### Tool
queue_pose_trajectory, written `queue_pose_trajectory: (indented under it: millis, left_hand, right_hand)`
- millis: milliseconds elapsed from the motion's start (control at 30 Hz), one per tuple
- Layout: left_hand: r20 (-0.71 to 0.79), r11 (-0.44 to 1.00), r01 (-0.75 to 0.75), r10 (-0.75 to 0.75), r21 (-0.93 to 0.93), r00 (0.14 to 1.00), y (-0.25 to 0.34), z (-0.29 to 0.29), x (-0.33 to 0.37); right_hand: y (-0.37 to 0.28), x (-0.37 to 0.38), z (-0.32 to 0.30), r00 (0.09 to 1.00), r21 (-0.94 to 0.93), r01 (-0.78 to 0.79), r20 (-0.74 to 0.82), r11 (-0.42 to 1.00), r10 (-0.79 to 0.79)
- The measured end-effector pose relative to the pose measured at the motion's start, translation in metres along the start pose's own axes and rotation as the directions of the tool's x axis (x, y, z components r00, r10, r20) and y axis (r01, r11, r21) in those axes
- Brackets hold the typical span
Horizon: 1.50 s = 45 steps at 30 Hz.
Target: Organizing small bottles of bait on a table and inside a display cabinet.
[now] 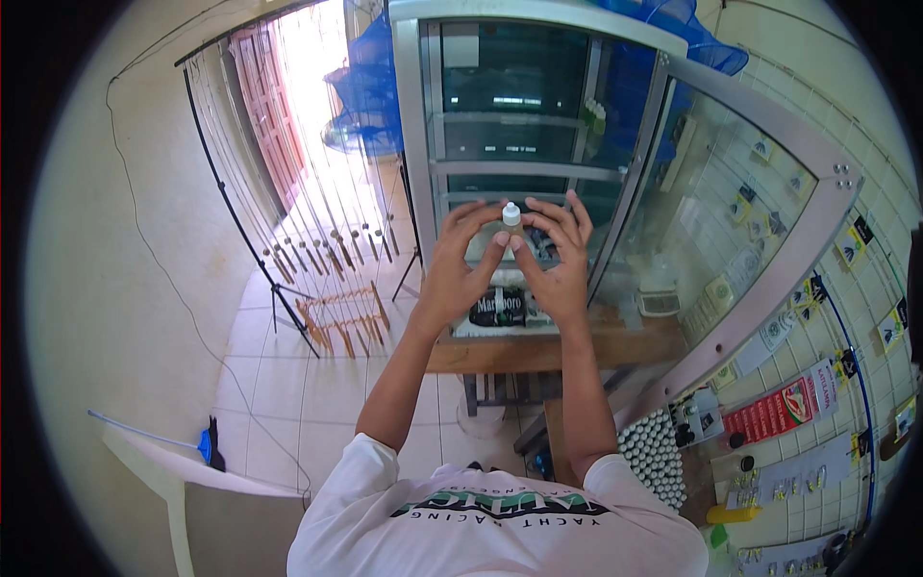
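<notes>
A small dropper-type bottle (511,215) with a white cap is held upright in front of an open glass cabinet (416,125). From the left, my left hand (460,269) pinches it with thumb and fingertips. My right hand (560,269) does the same from the other side, its other fingers raised and spread. Fingers cover most of the bottle's lower body. Below and behind my hands, a dark packet (498,306) with pale lettering lies inside the cabinet near its wooden front ledge (490,359).
The cabinet's framed glass door (740,144) swings out to my right. Beyond it, a wire grid wall (880,269) holds small hanging packs. Many white-topped items (652,457) cluster at lower right. Fishing rods (332,250) stand on a rack at left, beside a wooden stand (346,322).
</notes>
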<state>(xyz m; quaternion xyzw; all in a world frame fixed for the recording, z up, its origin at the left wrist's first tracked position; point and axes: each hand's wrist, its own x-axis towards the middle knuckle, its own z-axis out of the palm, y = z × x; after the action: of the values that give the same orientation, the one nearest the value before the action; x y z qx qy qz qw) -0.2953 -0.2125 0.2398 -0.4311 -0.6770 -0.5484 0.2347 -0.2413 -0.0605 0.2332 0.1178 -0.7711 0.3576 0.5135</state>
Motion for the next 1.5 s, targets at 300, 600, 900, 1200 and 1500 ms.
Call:
queue_pose_trajectory:
  millis: [300, 600, 900, 1200, 1500]
  left_hand:
    - [-0.031, 0.807, -0.274, 0.339, 0.524, 0.94, -0.041, 0.004, 0.089]
    - [0.013, 0.666, -0.261, 0.353, 0.699, 0.936, -0.081, 0.025, 0.101]
    - [0.056, 0.707, -0.252, 0.288, 0.661, 0.956, -0.084, 0.025, 0.099]
    - [0.075, 0.707, -0.272, 0.297, 0.653, 0.952, -0.084, 0.021, 0.097]
    - [0.062, 0.722, -0.264, 0.293, 0.64, 0.954, -0.084, 0.021, 0.095]
  right_hand:
    - [0.071, 0.09, 0.032, 0.952, -0.164, 0.041, -0.292, 0.986, -0.088]
    - [0.098, 0.099, 0.03, 0.957, -0.407, -0.041, -0.279, 0.912, -0.081]
    - [0.087, 0.094, 0.024, 0.927, -0.458, -0.021, -0.342, 0.889, -0.154]
    - [0.09, 0.089, 0.031, 0.985, -0.655, 0.105, -0.037, 0.748, -0.171]
    - [0.092, 0.113, 0.014, 0.994, -0.759, -0.103, -0.055, 0.643, 0.095]
